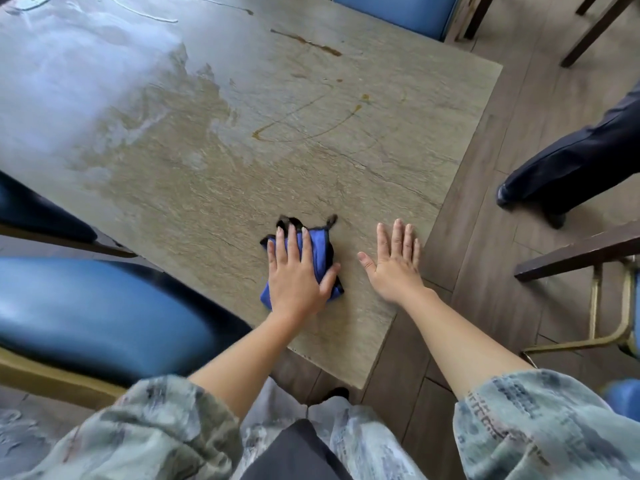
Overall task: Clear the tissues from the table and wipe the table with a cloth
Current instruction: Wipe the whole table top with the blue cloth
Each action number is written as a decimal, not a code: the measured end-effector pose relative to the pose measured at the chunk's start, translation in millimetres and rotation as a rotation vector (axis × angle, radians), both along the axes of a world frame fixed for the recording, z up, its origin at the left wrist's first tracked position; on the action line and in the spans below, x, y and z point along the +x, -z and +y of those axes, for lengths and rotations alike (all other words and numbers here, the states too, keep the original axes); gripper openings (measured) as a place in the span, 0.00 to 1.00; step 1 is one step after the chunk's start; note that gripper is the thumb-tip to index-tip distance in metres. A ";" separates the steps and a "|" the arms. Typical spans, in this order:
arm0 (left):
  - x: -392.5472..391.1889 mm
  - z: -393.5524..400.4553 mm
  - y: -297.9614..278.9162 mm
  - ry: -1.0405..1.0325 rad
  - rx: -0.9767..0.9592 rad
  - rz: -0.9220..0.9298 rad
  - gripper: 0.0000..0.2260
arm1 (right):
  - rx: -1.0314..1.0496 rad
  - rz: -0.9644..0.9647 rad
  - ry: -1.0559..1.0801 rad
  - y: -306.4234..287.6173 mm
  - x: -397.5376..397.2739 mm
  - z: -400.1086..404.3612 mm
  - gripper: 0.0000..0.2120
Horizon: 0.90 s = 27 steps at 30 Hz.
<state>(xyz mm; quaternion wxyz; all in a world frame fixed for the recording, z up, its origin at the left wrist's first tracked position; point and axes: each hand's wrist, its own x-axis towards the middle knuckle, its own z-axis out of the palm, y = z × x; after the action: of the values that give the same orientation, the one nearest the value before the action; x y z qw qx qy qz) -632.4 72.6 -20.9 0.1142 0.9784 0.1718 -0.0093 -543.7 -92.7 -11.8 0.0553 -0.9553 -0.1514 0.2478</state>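
Observation:
A folded blue cloth [322, 249] with black edging lies on the stone-patterned table [214, 174] near its front right corner. My left hand [294, 271] presses flat on top of the cloth, thumb curled round its right side. To the right of it my right hand [394, 263] rests palm down on the bare tabletop near the right edge, fingers spread, holding nothing. Brown streaks of spilled liquid [304, 119] mark the table further back. No tissues are in view.
Blue padded chairs stand at the left [104, 313] and at the far side [394, 8]. Another person's dark trouser leg and shoe [568, 168] stand on the wooden floor at the right. A dark wooden chair frame with brass legs [588, 271] sits at the right edge.

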 end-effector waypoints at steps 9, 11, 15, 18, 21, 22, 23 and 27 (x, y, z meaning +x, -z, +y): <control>-75.1 -73.6 6.7 0.092 0.023 0.060 0.42 | -0.010 -0.022 0.005 5.0 1.5 0.3 0.36; -67.1 -67.6 5.9 0.106 0.017 0.050 0.41 | -0.009 -0.026 0.006 5.5 1.7 0.6 0.36; -28.4 -34.7 5.8 0.087 -0.005 -0.008 0.39 | -0.015 -0.044 0.008 6.9 1.9 1.7 0.35; 16.9 15.3 10.2 -0.034 -0.004 -0.051 0.36 | -0.002 -0.042 0.011 6.6 1.2 0.9 0.36; 44.7 46.8 9.4 -0.191 -0.070 -0.003 0.32 | 0.000 -0.037 0.013 7.7 0.2 -0.5 0.35; 48.5 47.1 9.9 -0.234 -0.086 0.003 0.30 | 0.001 -0.039 0.014 7.8 0.0 -0.6 0.35; 49.8 43.2 10.0 -0.262 -0.095 -0.004 0.30 | 0.004 -0.040 0.013 8.1 0.2 -0.1 0.35; 28.1 4.4 9.0 -0.130 -0.028 -0.016 0.32 | 0.025 -0.050 0.007 7.9 1.1 -1.1 0.35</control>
<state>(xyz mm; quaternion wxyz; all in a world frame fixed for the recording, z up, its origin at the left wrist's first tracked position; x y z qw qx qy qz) -604.4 77.0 -29.9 0.1294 0.9636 0.2338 0.0036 -542.6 -93.8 -19.7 0.0641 -0.9610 -0.1524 0.2216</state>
